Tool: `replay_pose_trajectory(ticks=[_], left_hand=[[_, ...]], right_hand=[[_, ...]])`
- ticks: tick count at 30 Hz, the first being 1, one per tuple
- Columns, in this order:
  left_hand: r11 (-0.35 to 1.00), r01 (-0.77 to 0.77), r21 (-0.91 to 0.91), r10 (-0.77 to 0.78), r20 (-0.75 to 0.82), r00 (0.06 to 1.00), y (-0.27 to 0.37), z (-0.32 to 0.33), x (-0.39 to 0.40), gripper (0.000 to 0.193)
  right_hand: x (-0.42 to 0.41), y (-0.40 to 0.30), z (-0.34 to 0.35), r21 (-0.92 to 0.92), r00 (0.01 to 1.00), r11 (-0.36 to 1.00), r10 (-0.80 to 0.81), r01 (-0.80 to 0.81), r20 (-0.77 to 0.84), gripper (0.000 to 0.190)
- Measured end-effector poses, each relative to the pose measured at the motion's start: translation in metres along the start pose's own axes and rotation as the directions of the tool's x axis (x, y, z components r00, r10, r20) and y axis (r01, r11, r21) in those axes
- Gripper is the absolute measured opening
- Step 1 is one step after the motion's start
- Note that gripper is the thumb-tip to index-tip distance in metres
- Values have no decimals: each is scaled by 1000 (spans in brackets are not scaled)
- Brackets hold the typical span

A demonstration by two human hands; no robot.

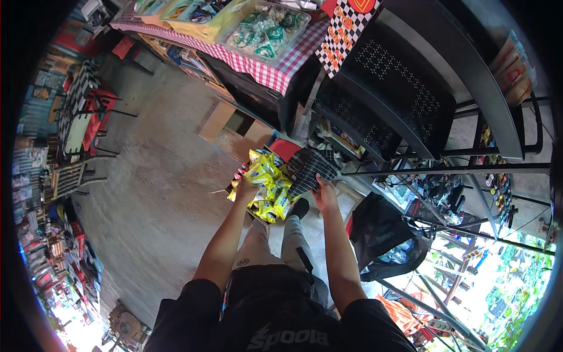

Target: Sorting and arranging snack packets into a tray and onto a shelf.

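Observation:
Yellow plastic snack packets [266, 187] are heaped in a low container before me, with part of a box edge showing beneath them. My left hand [247, 192] rests at the left side of the heap. Its fingertips are hidden among the packets, so its grip is unclear. My right hand [324, 193] pinches the near right edge of a black checked cloth [310, 169]. The cloth lies beside the packets, over part of a red surface [285, 149]. One dark-shod foot [300, 207] stands close to the packets.
An open cardboard box [237, 130] sits beyond the packets. Above it, a table with a red-checked cloth [264, 72] bears a clear plastic tub [266, 31] of wrapped goods. Black metal chairs [396, 83] and a black bag [382, 233] flank my right. Concrete floor [154, 145] stretches leftward.

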State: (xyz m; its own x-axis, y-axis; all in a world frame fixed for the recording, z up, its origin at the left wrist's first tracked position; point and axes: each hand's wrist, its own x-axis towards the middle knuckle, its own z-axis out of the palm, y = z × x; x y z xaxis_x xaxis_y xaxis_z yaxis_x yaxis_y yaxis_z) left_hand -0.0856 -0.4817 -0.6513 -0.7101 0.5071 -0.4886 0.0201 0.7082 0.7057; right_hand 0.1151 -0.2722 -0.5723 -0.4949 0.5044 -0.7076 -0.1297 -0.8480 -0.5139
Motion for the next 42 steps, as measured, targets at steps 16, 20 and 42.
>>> replay_pose_trajectory(ticks=[16,20,42], left_hand=[[959,57,-278,-123,-223,967,26,12,-41,44],[939,-55,-339,-33,-248,968,58,-16,-69,38],[-42,343,-939,265,320,910,250,-121,-212,46]], right_hand=[[-36,-40,4,-307,1000,952,-6,10,16,13],[-63,-69,8,-716,946,626,-280,309,163,14],[-263,-48,185,-623,437,-237,-531,746,726,72]])
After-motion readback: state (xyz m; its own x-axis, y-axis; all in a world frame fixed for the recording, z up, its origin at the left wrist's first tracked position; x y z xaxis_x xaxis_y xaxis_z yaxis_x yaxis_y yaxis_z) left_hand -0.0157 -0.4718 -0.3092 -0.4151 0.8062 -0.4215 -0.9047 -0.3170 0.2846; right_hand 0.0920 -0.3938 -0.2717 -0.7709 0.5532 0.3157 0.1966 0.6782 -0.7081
